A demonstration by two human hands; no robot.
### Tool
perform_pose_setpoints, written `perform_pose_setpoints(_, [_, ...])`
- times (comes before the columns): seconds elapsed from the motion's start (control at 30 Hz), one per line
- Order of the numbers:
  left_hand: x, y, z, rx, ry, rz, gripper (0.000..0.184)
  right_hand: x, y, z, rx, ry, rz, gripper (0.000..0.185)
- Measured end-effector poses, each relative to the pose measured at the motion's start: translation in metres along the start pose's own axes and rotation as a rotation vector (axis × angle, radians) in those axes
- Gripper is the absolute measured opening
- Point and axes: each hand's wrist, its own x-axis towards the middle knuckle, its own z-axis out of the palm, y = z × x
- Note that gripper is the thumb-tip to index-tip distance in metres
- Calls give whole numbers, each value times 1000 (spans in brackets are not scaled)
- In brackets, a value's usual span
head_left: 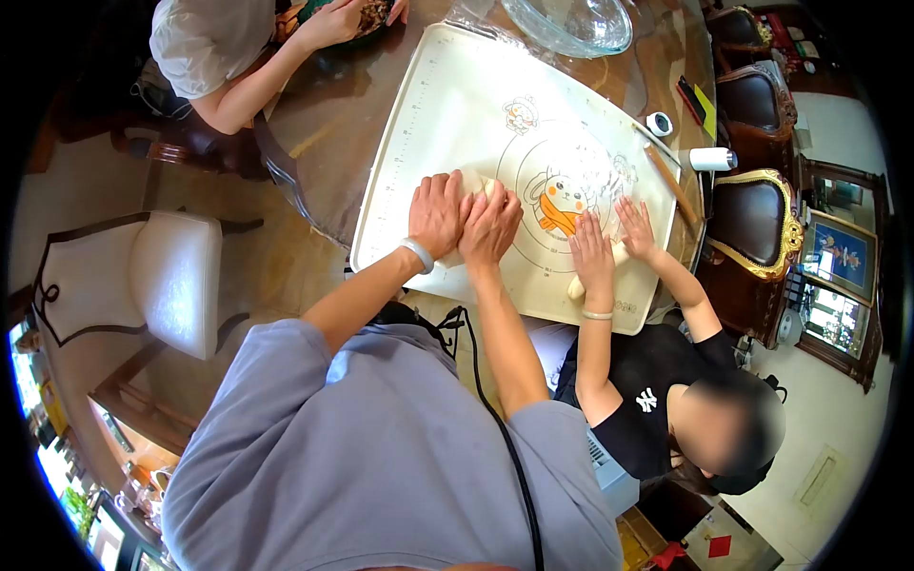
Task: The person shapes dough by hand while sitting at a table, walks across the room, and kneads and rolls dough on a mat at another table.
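A lump of pale dough (483, 185) lies on the white silicone baking mat (419, 114), mostly covered by my two hands. My left hand (438, 215), with a pale bracelet at the wrist, presses on its left side with the fingers pointing away from me. Over the right side curls my right hand (490, 226), its thumb side against the left hand. To the right, another person's hands (594, 255) lie flat on the mat, over and beside a pale dough roll (577, 287). A printed bunny with an orange scarf (560, 200) shows between us.
A wooden rolling pin (672, 183) lies along the mat's right edge, near a white bottle (712, 159). A glass bowl (571, 27) stands behind the mat. Across the table (324, 143), a person in a white sleeve (205, 48) handles a bowl of food. A white chair (176, 281) is at left.
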Motion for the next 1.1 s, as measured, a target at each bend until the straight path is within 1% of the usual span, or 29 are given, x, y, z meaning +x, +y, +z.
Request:
perform_pose_setpoints(0.1, [9,2,4,60,-37,-34,30,12,9,10,49,-13,107,26])
perform_pose_setpoints(0.13, [13,1,6,66,-40,-38,29,15,12,13,68,26,90,24])
perform_pose_setpoints(0.2, [17,0,5,89,-50,-42,27,17,14,13,79,-1,113,25])
perform_pose_setpoints(0.3, [16,-9,12,28,2,-43,32,13,34,32,121,-31,147,31])
perform_pose_setpoints(0.33, [26,-11,12,-29,-30,-102,37,18,34,32,139,-46,159,34])
perform_pose_setpoints(0.37, [34,-14,15,-86,-74,-173,42,26,41,31,316,-161,309,37])
perform_pose_setpoints(0.4, [33,-18,16,-141,-126,-254,49,40,36,14,491,-287,467,41])
perform_pose_setpoints(0.43, [32,-19,11,-152,-215,-234,52,50,33,1,664,-412,632,44])
perform_pose_setpoints(0.47, [39,-15,-1,-165,-298,-206,55,58,34,-4,631,-450,595,48])
perform_pose_setpoints(0.5, [48,-12,-6,-178,-372,-169,59,66,23,-13,567,-417,580,47])
perform_pose_setpoints(0.53, [43,-10,-2,-120,-315,-116,51,69,9,-27,500,-388,570,47])
perform_pose_setpoints(0.57, [33,-7,-2,-130,-200,-43,46,65,-3,-40,429,-364,566,47])
perform_pose_setpoints(0.6, [22,-2,-3,-140,-83,31,41,53,-15,-47,380,-300,408,44])
perform_pose_setpoints(0.63, [10,5,-6,-150,38,107,37,36,-2,-28,306,-191,139,34])
perform_pose_setpoints(0.67, [-2,17,-20,-307,160,104,24,24,-5,-30,253,-120,57,30])
perform_pose_setpoints(0.7, [-11,18,-24,-347,125,86,20,12,-9,-34,203,-46,-29,26])
perform_pose_setpoints(0.77, [-18,5,-20,-346,179,278,18,-2,-14,-30,159,138,-156,22])
perform_pose_setpoints(0.8, [-16,2,-18,-299,170,286,17,-5,-15,-26,139,225,-216,20])
perform_pose_setpoints(0.87, [-8,-6,-13,-207,151,303,16,4,-12,-14,156,184,-193,19])
perform_pose_setpoints(0.93, [7,-10,-7,-92,74,225,16,17,-4,1,137,124,-170,19])
perform_pose_setpoints(1.03, [28,-11,2,79,-38,127,17,38,12,21,47,-44,-200,19])
perform_pose_setpoints(1.1, [44,-9,5,175,-92,83,18,54,12,26,17,-86,-136,22])
